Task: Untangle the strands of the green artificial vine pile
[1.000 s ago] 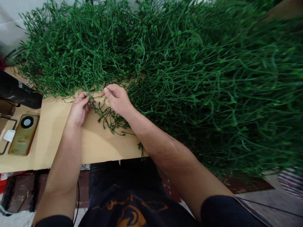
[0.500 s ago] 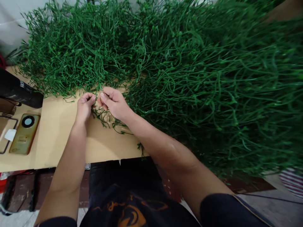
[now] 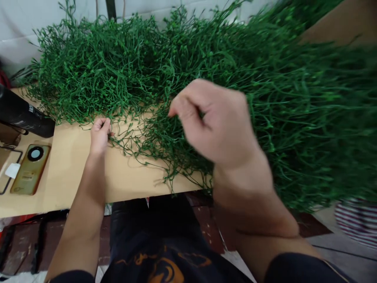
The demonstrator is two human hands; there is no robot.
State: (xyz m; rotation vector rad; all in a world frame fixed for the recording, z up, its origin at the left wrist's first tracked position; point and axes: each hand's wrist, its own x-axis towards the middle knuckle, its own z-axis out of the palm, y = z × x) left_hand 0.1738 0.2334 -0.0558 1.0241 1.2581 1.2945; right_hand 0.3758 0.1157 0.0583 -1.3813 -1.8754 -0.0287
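A large heap of thin green stems with small bud-like tips point(image 3: 97, 74) covers the back and right of the tabletop point(image 3: 76, 157). My left hand point(image 3: 100, 133) is low over the board at the heap's front edge, thumb and fingers pinched around green stems whose loose strands trail to the right. Raised nearer the camera, my right hand point(image 3: 219, 120) is closed with its fingers curled, in front of the heap. Whatever it may hold is hidden.
Left of my hands lie a black bottle point(image 3: 26, 112) and a gold phone point(image 3: 31, 169), camera side up. A brown surface point(image 3: 341, 25) rises at the far right. Striped cloth point(image 3: 356, 224) shows below the table on the right.
My right hand has moved away from the left one, rightward and up toward the camera. My left hand has shifted slightly left and stays pinched. More loose strands show between them.
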